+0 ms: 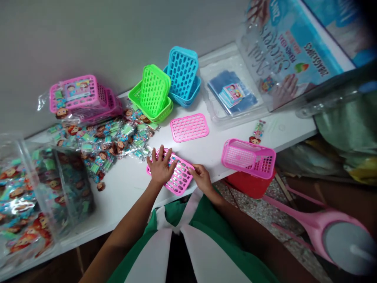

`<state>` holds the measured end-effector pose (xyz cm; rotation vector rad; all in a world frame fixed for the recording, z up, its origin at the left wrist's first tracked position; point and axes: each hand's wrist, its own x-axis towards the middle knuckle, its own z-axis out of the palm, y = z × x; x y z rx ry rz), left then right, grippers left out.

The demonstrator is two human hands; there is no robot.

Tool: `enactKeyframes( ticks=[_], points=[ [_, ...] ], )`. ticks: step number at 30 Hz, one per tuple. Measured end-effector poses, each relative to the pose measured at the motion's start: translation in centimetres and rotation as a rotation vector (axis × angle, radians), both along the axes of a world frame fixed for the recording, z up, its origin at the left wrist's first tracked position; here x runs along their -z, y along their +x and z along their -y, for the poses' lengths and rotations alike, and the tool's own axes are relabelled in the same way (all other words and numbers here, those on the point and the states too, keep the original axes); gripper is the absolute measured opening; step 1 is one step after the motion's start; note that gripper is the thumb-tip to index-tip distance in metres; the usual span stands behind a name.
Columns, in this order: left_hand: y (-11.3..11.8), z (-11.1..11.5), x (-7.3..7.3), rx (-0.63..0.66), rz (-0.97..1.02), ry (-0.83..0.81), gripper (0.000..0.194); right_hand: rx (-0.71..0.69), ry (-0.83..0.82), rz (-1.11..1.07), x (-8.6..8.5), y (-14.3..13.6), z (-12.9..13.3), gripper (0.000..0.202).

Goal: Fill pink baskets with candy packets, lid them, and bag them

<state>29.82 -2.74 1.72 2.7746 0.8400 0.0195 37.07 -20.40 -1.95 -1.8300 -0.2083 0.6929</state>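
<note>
Near the table's front edge lies a pink basket with its perforated lid on top (180,177); small packets show through the holes. My left hand (160,167) rests on the lid's left part with its fingers spread. At the basket's right corner my right hand (202,179) holds the rim between thumb and fingers. Behind them a loose pink perforated lid (189,127) lies flat. An open pink basket (249,158) stands at the right edge, with a small doll packet (257,133) behind it. A pile of similar packets (103,143) spreads to the left.
Green baskets (154,92), blue baskets (182,74) and wrapped pink baskets (79,96) stand along the wall. A clear tray (206,104) holds plastic bags and cards. Large printed packaging (291,55) is at the back right, a clear bag of packets (61,188) at the left.
</note>
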Motion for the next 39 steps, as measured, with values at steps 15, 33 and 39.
enactKeyframes(
  ticks=[15, 33, 39],
  points=[
    [-0.6, 0.4, 1.3, 0.085, 0.136, 0.055, 0.052, 0.077, 0.049, 0.222, 2.5, -2.0, -0.7, 0.031],
    [-8.3, -2.0, 2.5, 0.647, 0.102, 0.046, 0.083, 0.181, -0.46, 0.32, -0.4, -5.6, -3.9, 0.048],
    [-8.1, -2.3, 3.2, 0.617, 0.166, 0.032, 0.086, 0.211, -0.476, 0.492, 0.4, -5.9, -4.7, 0.052]
  ],
)
